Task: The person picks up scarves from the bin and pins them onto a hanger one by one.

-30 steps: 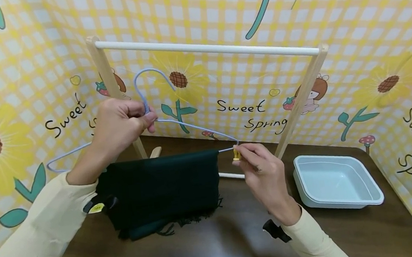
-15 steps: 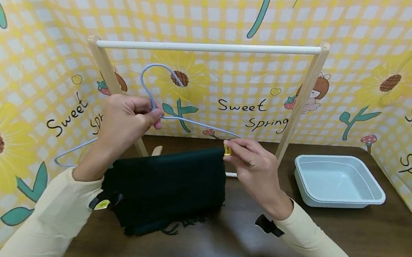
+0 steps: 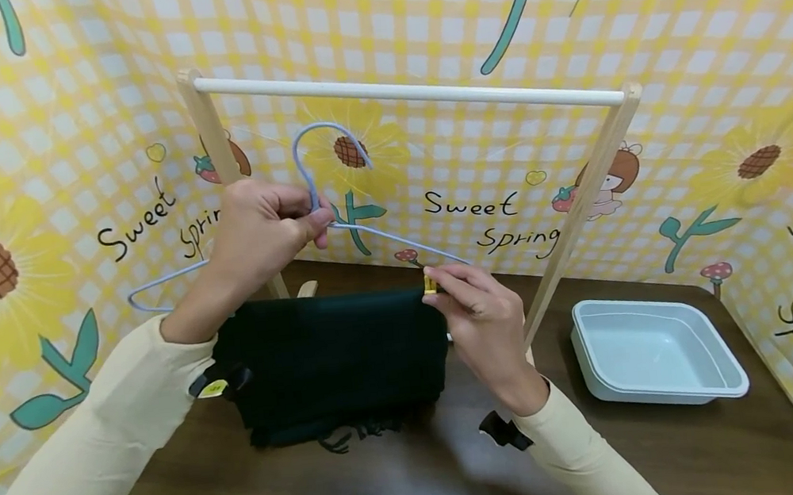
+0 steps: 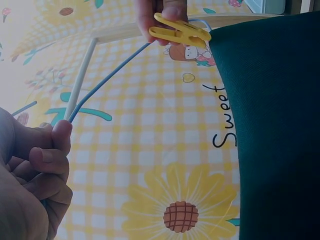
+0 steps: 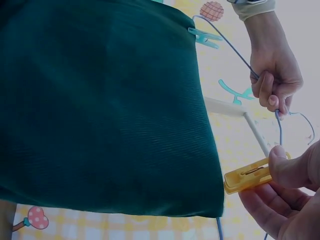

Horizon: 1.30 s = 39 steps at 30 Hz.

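My left hand (image 3: 261, 225) pinches a blue wire hanger (image 3: 396, 238) at the base of its hook, holding it up in front of the rack. A folded dark green scarf (image 3: 342, 356) with a fringe hangs over the hanger's lower bar. Between thumb and fingers, my right hand (image 3: 485, 315) grips a yellow clothespin (image 5: 248, 175). The clothespin's nose is right at the scarf's upper right corner. In the right wrist view, a teal clothespin (image 5: 204, 37) sits clipped on the scarf's other upper corner, beside the hanger wire.
Behind the hands stands a wooden rack with a white top rail (image 3: 403, 94). To the right, a pale blue plastic basin (image 3: 587, 361) rests on the dark wooden table (image 3: 320, 494). Yellow checked cloth (image 3: 473, 144) with printed flowers covers the walls around.
The right hand has moved left with the yellow clothespin, from the hanger's end to the scarf's upper corner. The left hand, hanger and scarf have shifted slightly to the right.
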Available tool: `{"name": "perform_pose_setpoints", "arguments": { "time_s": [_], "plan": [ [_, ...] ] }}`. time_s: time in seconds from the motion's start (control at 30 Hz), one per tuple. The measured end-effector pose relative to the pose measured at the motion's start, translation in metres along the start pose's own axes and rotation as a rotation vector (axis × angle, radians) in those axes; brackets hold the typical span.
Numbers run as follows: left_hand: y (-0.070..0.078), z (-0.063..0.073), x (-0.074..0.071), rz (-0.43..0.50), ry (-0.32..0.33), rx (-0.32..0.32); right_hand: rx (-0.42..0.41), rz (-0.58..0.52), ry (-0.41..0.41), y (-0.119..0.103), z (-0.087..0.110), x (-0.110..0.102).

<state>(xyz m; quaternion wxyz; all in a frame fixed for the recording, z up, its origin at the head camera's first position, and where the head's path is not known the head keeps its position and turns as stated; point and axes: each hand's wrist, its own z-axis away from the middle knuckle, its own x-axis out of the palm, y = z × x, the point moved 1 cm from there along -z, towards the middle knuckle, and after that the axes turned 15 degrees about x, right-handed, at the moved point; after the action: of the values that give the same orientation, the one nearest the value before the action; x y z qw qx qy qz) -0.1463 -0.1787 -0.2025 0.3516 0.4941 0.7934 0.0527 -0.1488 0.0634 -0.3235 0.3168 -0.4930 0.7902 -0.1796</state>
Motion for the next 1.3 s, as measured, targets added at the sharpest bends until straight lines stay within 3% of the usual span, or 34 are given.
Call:
{"name": "perform_pose_setpoints", "arguments": {
  "time_s": [0.47,0.93,1.3],
  "plan": [
    [0.002,0.004,0.002,0.004,-0.001,-0.001,0.074,-0.038,-0.012,0.002,-0.001,0.007],
    [0.013,0.012,0.001,0.059,0.07,0.077,0.123,-0.077,-0.016,-0.001,-0.004,0.012],
    [0.022,0.015,0.006,0.16,0.028,0.13,0.162,-0.039,0.038,0.001,0.002,0.016]
  ]
}}
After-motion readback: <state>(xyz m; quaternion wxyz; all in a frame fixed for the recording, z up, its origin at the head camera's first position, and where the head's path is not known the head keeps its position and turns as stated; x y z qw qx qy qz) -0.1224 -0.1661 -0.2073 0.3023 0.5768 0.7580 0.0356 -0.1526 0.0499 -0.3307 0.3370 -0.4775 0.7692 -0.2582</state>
